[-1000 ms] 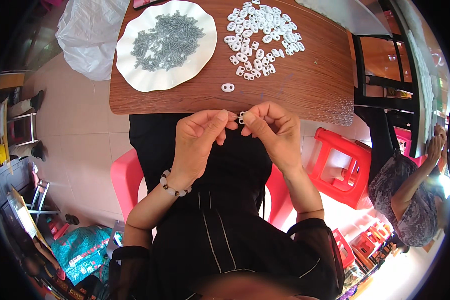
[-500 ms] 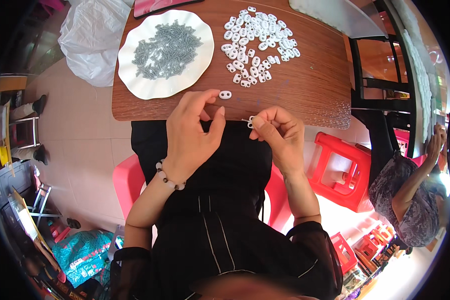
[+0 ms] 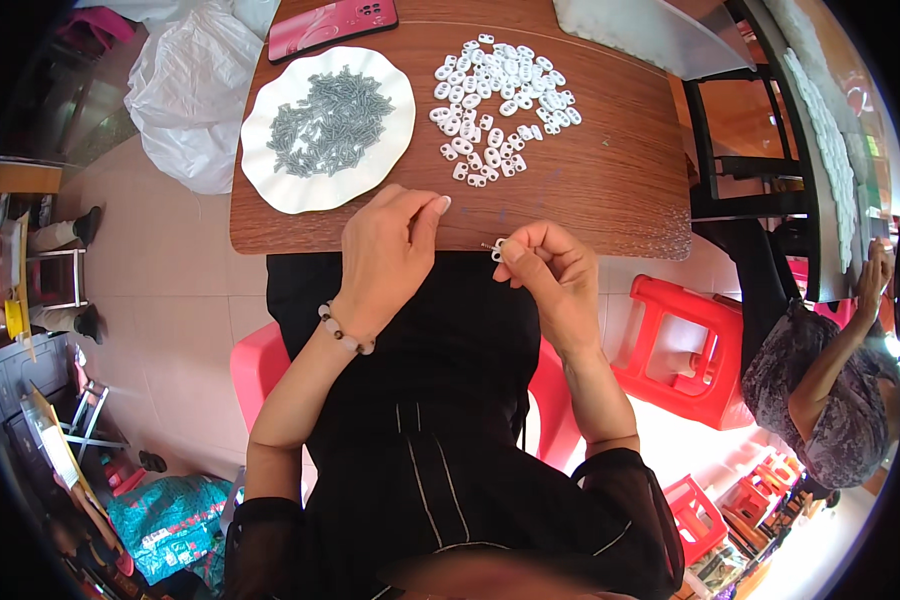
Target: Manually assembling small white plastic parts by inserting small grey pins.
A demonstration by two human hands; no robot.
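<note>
— Two hands low over the near edge of the brown table point(image 3: 610, 190). See them?

— Yes. Right hand point(image 3: 555, 280) curled tight, grip pinched shut on one small white clip point(image 3: 497, 250). Clip poking out at the fingertips, just off the table edge, above the black lap.

— And the left hand point(image 3: 385, 260)?

— Resting flat-ish on the table edge, fingers bent down and reaching forward. Beaded bracelet point(image 3: 345, 333) on that wrist. Cannot tell if anything sits under those fingers.

— How far from the clip?

— Near. Left hand just beside the right, a small gap between, not touching the clip.

— What else up on the table?

— Heap of white clips point(image 3: 500, 95) farther back, well apart from the held one. White wavy plate point(image 3: 270, 185) to the left of the heap, full of small grey screws point(image 3: 330, 120). Red phone point(image 3: 332, 25) at the far edge behind the plate.

— And off the table?

— White plastic bag point(image 3: 185, 90) on the floor at the left. Red stool point(image 3: 685, 345) at the right. Another person point(image 3: 830, 390) sitting past the stool.
</note>
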